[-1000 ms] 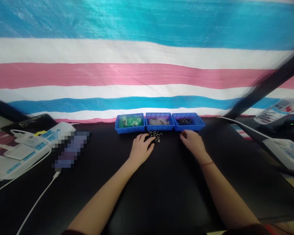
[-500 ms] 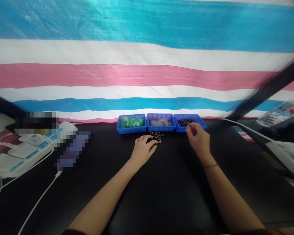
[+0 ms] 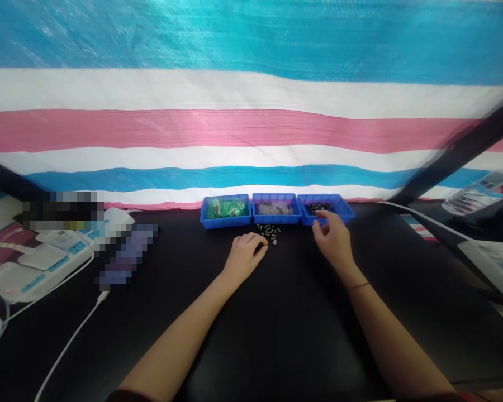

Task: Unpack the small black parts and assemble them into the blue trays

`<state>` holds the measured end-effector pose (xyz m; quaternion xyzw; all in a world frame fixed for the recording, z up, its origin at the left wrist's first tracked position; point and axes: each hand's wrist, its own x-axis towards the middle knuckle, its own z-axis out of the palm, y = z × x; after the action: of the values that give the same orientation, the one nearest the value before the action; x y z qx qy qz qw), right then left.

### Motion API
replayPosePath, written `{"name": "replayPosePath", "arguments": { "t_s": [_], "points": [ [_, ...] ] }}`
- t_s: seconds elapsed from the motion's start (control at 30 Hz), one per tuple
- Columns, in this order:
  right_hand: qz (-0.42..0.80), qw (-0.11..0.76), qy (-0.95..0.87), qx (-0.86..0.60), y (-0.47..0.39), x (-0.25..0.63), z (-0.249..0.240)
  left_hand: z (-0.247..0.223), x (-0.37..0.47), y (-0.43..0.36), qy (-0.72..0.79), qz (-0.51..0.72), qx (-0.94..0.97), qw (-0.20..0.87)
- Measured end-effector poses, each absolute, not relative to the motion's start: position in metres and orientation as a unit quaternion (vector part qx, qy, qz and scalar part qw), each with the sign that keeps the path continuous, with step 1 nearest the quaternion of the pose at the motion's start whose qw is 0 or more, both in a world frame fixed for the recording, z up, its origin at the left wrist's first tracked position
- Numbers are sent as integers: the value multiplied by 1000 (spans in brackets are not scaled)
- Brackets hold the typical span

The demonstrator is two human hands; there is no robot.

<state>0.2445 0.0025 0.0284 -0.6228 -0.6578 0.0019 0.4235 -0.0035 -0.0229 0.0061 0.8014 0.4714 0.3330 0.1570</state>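
My left hand [image 3: 245,258] rests on the black table just left of a small pile of screws [image 3: 270,231]. Its thumb and index fingertip come together at the pile's edge, and whatever is between them is too small to make out. My right hand [image 3: 334,239] is over the front edge of the right blue bin [image 3: 347,211], thumb and index finger apart, with nothing visible between them. Small dark pieces [image 3: 318,207] lie in that bin, partly covered by the hand. The middle blue bin [image 3: 276,220] contains clear plastic bags [image 3: 272,209].
The left blue bin [image 3: 224,224] holds green material [image 3: 235,207]. A blurred-out phone-like object [image 3: 128,254] on a white cable and power strips [image 3: 54,268] are at left. Another power strip [image 3: 497,265] and a plastic bottle [image 3: 471,192] are at right. A striped sheet [image 3: 251,128] hangs behind.
My right hand has opened its pinch and shifted slightly left and toward me. My left hand's thumb and index finger have drawn together beside the screws.
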Motion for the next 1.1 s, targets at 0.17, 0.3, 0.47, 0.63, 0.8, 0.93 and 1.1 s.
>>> {"name": "replayPosePath", "arguments": {
  "t_s": [0.17, 0.3, 0.47, 0.63, 0.8, 0.93, 1.1],
  "points": [
    [262, 367, -721, -526, -18, 203, 27, 9, -4, -23, 401, 429, 783, 206],
    [356, 368, -714, -478, -29, 184, 23, 10, -4, -25, 377, 439, 788, 213],
    [357, 385, -710, -469, -32, 178, 23, 8, -5, -25, 377, 431, 790, 219],
    [338, 389, -714, -474, -33, 177, 23, 8, -4, -24, 376, 424, 796, 211],
    [318, 412, -708, -477, -33, 177, 19, 12, -2, -25, 391, 417, 794, 208],
    [315, 423, -704, -476, -33, 177, 18, 10, -3, -23, 403, 413, 788, 213],
    [328, 426, -700, -470, -35, 175, 17, 6, -6, -20, 408, 402, 789, 222]
  ]
}}
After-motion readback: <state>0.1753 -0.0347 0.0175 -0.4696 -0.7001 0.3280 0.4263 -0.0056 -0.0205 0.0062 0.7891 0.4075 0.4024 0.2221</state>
